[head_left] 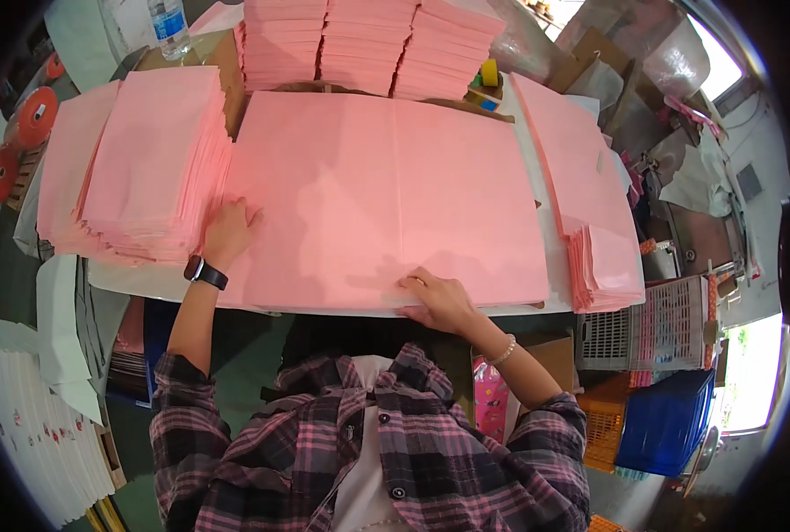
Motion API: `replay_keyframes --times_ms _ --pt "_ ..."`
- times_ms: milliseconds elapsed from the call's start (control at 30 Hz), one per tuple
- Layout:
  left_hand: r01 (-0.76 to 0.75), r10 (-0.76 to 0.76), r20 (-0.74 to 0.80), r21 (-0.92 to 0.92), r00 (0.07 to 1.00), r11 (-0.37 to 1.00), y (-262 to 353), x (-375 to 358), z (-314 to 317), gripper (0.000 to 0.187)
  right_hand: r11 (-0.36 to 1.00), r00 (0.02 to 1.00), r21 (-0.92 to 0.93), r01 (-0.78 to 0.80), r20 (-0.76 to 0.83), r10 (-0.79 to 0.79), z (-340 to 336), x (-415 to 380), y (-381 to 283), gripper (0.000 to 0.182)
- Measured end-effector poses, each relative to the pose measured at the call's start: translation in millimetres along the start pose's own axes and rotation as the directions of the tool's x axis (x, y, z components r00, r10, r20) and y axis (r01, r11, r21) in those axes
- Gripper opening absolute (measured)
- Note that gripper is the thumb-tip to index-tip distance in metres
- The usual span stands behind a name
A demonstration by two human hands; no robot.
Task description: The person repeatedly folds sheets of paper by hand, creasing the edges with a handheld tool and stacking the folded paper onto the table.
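Observation:
A large pink sheet [324, 204] with a crease line near its middle lies flat on the worktable in front of me. My left hand [229, 232], a dark watch on its wrist, rests at the sheet's left edge beside a tall stack of folded pink sheets [151, 151]. Its fingers are stretched out. At the near edge of the large sheet, my right hand [439, 300] is closed with that edge between its fingers and thumb. Whether it holds one layer or several cannot be made out.
More pink stacks [324, 44] stand along the back, near a water bottle [170, 31] and a yellow tape roll [489, 73]. Folded pink pieces [603, 270] lie at the right. A grey plastic crate [669, 324] and blue bin [669, 421] stand beyond; white stacked sheets [36, 426] are lower left.

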State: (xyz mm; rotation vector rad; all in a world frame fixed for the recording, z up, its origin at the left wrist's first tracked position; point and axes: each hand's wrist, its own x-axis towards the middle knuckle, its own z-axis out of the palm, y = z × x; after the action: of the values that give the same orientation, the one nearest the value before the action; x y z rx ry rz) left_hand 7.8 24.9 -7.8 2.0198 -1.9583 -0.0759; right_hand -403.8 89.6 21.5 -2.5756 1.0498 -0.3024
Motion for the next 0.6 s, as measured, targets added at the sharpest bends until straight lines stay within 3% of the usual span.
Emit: replay_keyframes --times_ms 167,267,467,533,600 --pt "-0.005 0.002 0.104 0.033 0.995 0.999 2.4 3.8 -9.3 0.040 0.998 0.999 0.048 0.036 -0.010 -0.035 7.9 -4.7 17.0 0.038" --pt "-0.014 0.006 0.124 0.064 0.992 0.998 2.8 2.1 -5.3 0.043 0.987 0.987 0.028 0.161 -0.029 -0.160 20.3 -7.9 29.8 0.039" --pt "-0.017 0.014 0.034 0.096 0.999 0.995 11.2 -0.2 -5.2 0.039 0.989 0.992 0.089 0.118 -0.055 -0.113 11.6 -4.1 20.1 0.044" --pt "-0.017 0.012 0.067 0.077 0.998 0.997 11.0 0.9 -5.4 0.039 0.994 0.993 0.025 0.106 -0.056 -0.105 14.2 -5.9 19.4 0.045" --pt "-0.015 0.010 0.094 0.048 0.996 0.999 8.7 2.9 -6.8 0.037 0.995 0.997 0.073 0.074 -0.045 -0.070 13.2 -6.5 19.1 0.044"
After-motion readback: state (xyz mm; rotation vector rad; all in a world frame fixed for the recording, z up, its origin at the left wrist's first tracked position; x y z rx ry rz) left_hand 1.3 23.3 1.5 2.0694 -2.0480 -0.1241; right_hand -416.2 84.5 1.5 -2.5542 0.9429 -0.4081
